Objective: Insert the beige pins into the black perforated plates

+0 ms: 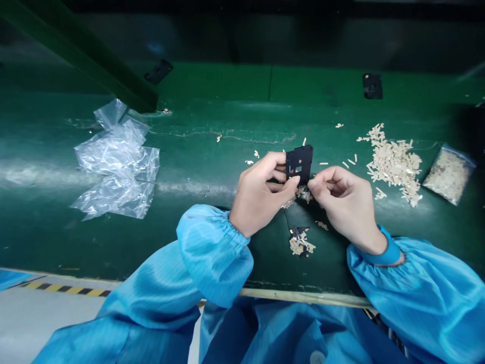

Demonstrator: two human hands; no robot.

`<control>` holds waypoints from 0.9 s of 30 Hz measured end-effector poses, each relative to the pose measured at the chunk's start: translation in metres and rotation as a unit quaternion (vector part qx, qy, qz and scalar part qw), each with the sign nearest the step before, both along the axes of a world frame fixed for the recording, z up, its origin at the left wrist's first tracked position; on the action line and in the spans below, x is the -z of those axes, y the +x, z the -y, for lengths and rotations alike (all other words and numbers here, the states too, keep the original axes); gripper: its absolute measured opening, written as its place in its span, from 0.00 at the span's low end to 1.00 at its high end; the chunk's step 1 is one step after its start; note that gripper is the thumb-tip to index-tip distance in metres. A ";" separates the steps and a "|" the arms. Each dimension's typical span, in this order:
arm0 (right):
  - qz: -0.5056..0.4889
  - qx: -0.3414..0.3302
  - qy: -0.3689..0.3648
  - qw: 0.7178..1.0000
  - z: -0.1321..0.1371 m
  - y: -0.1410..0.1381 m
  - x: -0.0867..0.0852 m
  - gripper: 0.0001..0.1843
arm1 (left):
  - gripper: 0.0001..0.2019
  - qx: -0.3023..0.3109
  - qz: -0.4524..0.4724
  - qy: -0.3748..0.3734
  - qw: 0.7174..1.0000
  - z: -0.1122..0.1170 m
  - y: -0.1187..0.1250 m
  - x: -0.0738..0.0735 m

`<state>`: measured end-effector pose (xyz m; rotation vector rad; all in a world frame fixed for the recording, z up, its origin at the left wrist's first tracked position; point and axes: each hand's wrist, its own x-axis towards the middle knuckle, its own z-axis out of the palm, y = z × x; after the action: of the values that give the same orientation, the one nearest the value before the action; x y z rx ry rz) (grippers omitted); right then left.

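My left hand (pixel 261 192) grips a small black square plate (pixel 299 163) with cut-outs, thumb and fingers closed on its lower left edge, holding it upright above the green belt (pixel 212 151). My right hand (pixel 343 202) is curled, its fingertips pinched together right beside the plate's lower right corner; whether a tiny piece sits in the pinch I cannot make out. Small beige strips (pixel 301 242) lie in a little heap just below my hands. Both arms wear blue sleeves.
A large pile of beige strips (pixel 396 162) lies right of my hands, with a clear bag of them (pixel 449 174) beyond. Crumpled clear plastic bags (pixel 117 167) lie at left. Two more black plates (pixel 373 86) (pixel 159 71) sit at the back. A green beam (pixel 87 50) crosses upper left.
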<state>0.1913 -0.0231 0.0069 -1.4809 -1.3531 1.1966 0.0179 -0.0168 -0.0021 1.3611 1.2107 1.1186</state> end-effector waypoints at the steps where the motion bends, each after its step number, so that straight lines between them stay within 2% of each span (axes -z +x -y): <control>1: 0.001 0.001 -0.002 1.000 0.000 0.000 0.000 0.08 | 0.13 0.001 0.001 -0.001 1.000 0.000 0.000 0.000; 11: 0.002 0.002 -0.013 1.000 -0.001 -0.001 -0.005 0.11 | 0.12 0.007 0.019 -0.009 1.000 0.000 0.000 -0.001; 18: -0.012 -0.022 -0.019 0.999 -0.005 0.002 -0.005 0.11 | 0.13 0.014 0.031 -0.024 0.999 -0.001 -0.002 -0.001; 27: -0.039 -0.063 -0.053 0.996 -0.010 0.009 -0.008 0.11 | 0.10 0.026 0.081 -0.088 0.992 -0.008 -0.002 -0.009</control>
<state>0.2007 -0.0131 0.0144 -1.4237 -1.3643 1.4113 0.0155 -0.0083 0.0069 1.1402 1.1216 1.0377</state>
